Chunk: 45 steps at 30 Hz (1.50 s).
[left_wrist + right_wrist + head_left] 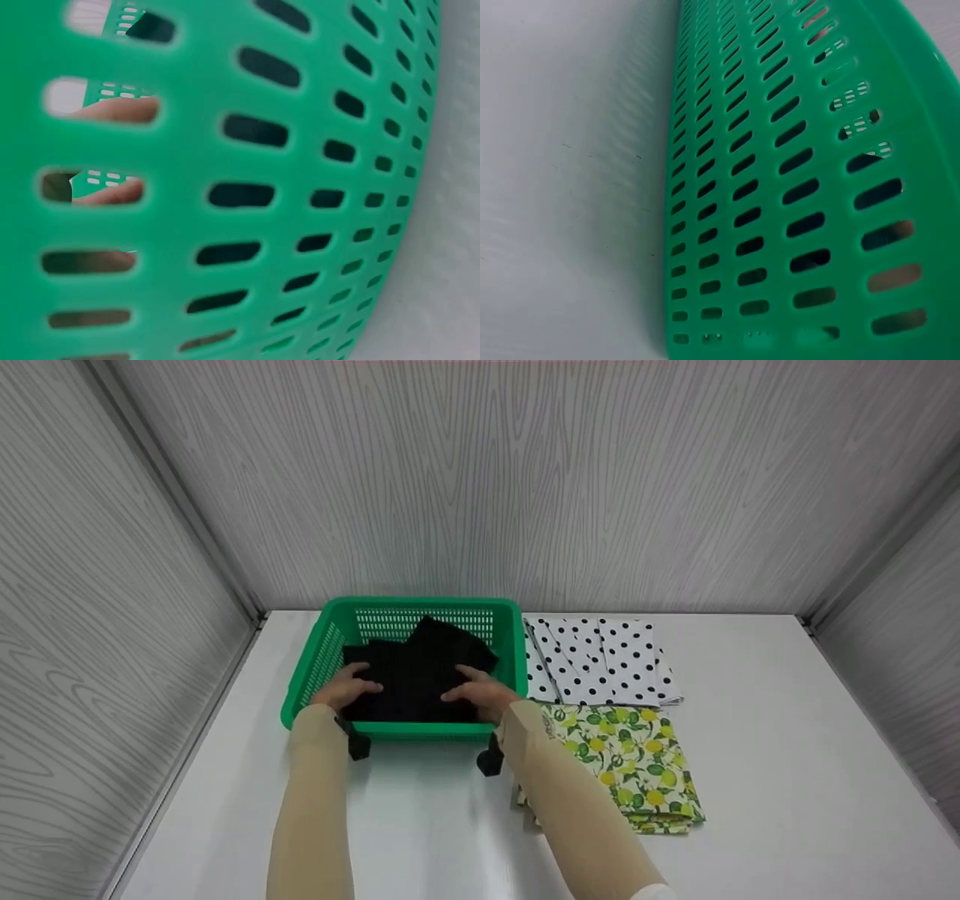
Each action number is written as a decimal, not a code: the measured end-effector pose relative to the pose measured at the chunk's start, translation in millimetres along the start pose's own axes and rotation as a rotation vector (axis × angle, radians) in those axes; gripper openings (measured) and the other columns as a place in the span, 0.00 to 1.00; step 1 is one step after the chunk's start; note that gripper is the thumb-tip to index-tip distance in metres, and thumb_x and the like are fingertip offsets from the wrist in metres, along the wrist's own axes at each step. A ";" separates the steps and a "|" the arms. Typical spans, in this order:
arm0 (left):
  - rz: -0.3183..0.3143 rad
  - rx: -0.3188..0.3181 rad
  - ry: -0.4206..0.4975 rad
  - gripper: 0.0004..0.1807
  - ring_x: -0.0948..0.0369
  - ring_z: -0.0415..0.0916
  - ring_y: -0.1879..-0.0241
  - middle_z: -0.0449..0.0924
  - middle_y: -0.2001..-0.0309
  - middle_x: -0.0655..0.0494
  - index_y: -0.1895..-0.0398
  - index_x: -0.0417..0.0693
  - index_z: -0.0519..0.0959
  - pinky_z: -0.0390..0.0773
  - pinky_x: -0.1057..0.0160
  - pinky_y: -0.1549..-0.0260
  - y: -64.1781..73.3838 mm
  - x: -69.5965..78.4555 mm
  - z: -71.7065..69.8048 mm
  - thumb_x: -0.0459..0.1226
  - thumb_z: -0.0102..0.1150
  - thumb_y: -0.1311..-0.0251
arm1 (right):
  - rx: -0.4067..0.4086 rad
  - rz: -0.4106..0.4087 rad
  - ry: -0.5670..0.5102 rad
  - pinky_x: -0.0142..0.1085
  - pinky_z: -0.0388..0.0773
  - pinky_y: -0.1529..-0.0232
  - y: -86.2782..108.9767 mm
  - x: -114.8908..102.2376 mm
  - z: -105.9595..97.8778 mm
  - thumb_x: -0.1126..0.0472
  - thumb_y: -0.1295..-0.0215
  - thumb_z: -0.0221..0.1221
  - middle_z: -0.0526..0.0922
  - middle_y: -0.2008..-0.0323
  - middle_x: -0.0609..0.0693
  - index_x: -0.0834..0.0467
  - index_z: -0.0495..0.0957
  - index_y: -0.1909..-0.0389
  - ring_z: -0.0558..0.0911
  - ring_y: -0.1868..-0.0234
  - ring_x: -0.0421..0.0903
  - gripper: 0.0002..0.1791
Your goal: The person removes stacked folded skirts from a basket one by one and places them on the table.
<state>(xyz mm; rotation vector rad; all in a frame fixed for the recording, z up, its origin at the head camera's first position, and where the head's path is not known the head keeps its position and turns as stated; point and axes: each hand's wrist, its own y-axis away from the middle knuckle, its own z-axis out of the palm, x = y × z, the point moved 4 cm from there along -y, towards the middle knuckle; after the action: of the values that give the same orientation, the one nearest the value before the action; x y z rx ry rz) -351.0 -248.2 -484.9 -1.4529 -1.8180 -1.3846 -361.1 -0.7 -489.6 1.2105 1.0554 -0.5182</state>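
Observation:
A folded black cloth point(409, 679) lies inside the green plastic basket point(424, 602), with one corner raised toward the back right. Over the near left part of the cloth, my left hand point(341, 690) reaches in past the front rim, thumb and index finger spread apart. My right hand point(481, 692) is over the cloth's right side, its fingers extended to the left and touching the fabric. Both wrist views look at the slotted front wall point(300, 161) of the basket. Through the slots show bits of fingers point(124, 110) and dark fabric; most of each hand is hidden there.
Right of the basket lies folded white cloth with black dots point(600, 660). In front of it is a folded lemon-print cloth point(630, 757), partly under my right forearm. All stand on a white table point(765, 750) with grey wood-grain panels point(480, 487) on three sides.

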 end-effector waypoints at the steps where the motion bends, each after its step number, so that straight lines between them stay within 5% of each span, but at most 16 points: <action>1: 0.007 0.003 0.004 0.41 0.37 0.39 0.24 0.37 0.21 0.30 0.20 0.34 0.47 0.47 0.40 0.28 0.0 0.9 -0.1 0.36 0.53 0.31 | 0.021 -0.006 0.005 0.53 0.53 0.26 -0.2 -0.5 -0.7 0.71 0.36 0.63 0.48 0.21 0.60 0.54 0.54 0.20 0.52 0.23 0.58 0.46; 11: 0.045 0.010 -0.011 0.35 0.39 0.43 0.24 0.44 0.22 0.32 0.23 0.35 0.59 0.49 0.42 0.28 -5.8 2.2 3.0 0.33 0.55 0.32 | 0.128 -0.056 0.191 0.51 0.58 0.28 0.6 -3.7 -2.9 0.66 0.37 0.66 0.57 0.24 0.61 0.59 0.59 0.22 0.58 0.25 0.59 0.43; 17: 0.066 0.042 -0.066 0.36 0.38 0.43 0.24 0.45 0.22 0.31 0.24 0.34 0.60 0.49 0.42 0.28 -6.9 4.8 2.6 0.34 0.57 0.34 | 0.084 -0.064 0.046 0.52 0.60 0.29 2.0 -5.1 -3.2 0.66 0.39 0.67 0.57 0.24 0.61 0.57 0.60 0.23 0.61 0.26 0.58 0.44; 24: 0.102 0.046 -0.076 0.38 0.38 0.45 0.25 0.47 0.23 0.31 0.24 0.35 0.60 0.50 0.42 0.28 -4.3 10.0 2.4 0.34 0.60 0.36 | 0.158 -0.068 -0.006 0.47 0.63 0.30 1.8 -6.2 -6.5 0.72 0.40 0.65 0.61 0.27 0.63 0.62 0.63 0.26 0.65 0.30 0.56 0.40; 38: 0.256 0.148 0.008 0.37 0.42 0.44 0.23 0.50 0.22 0.36 0.23 0.39 0.61 0.51 0.42 0.28 20.0 28.4 2.2 0.27 0.57 0.37 | 0.154 -0.246 0.068 0.44 0.63 0.30 12.7 -16.8 -14.9 0.79 0.40 0.58 0.61 0.25 0.61 0.62 0.66 0.26 0.58 0.24 0.55 0.39; 45: 0.338 0.204 0.081 0.36 0.45 0.44 0.22 0.51 0.22 0.40 0.23 0.43 0.64 0.48 0.42 0.27 38.1 39.5 -1.7 0.28 0.59 0.36 | 0.130 -0.320 0.080 0.45 0.62 0.29 27.4 -31.6 -26.3 0.79 0.39 0.59 0.64 0.26 0.57 0.57 0.66 0.25 0.62 0.26 0.53 0.40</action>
<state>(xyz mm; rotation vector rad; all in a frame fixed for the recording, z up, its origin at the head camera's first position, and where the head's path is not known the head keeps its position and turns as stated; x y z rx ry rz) -331.2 -232.8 -436.0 -1.4890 -1.5268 -1.0439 -363.3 26.3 -448.2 1.1886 1.3098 -0.8008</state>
